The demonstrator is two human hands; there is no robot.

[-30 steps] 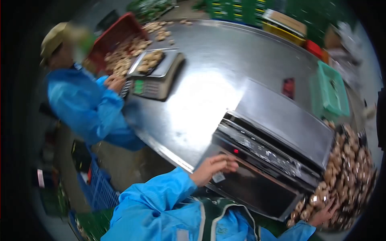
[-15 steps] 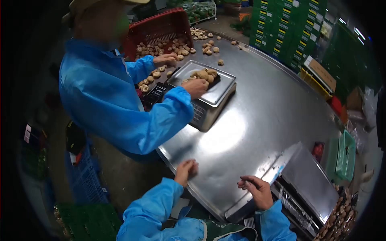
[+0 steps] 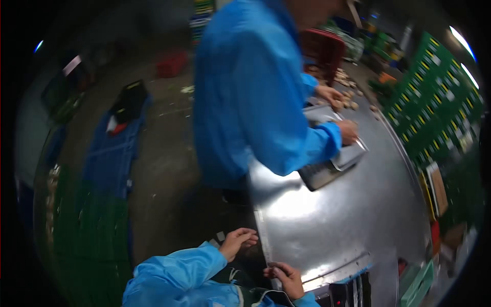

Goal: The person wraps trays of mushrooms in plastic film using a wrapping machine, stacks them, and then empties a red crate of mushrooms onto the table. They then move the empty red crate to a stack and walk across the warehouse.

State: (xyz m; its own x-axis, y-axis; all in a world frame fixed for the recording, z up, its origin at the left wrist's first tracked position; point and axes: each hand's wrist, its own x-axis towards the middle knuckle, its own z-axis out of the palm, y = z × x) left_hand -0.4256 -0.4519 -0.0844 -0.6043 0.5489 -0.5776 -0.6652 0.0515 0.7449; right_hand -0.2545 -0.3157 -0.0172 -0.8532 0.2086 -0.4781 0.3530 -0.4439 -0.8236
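My left hand (image 3: 239, 243) hangs beside the near left edge of the steel table (image 3: 327, 225), its fingers loosely bent and holding nothing I can see. Near the table's front corner is my right hand (image 3: 285, 279), half curled, with thumb and fingers apart and nothing visible between them. Below it and to the right sits a dark machine (image 3: 353, 290) with a shiny top, partly cut off. Across the table, a co-worker in a blue gown (image 3: 255, 87) has one hand (image 3: 349, 132) over a weighing scale (image 3: 327, 174). Their other hand (image 3: 330, 94) is close to some mushrooms (image 3: 349, 97).
Behind the co-worker stands a red crate (image 3: 327, 48). Green boxes (image 3: 427, 97) are stacked along the right. At left, blue crates (image 3: 110, 153) and green crates (image 3: 89, 235) stand on the floor. A pale green basket (image 3: 417, 286) is at the lower right.
My view has swung left, so the table and co-worker appear farther right. My hands have come closer together in view. The co-worker's gown now hides much of the scale and red crate.
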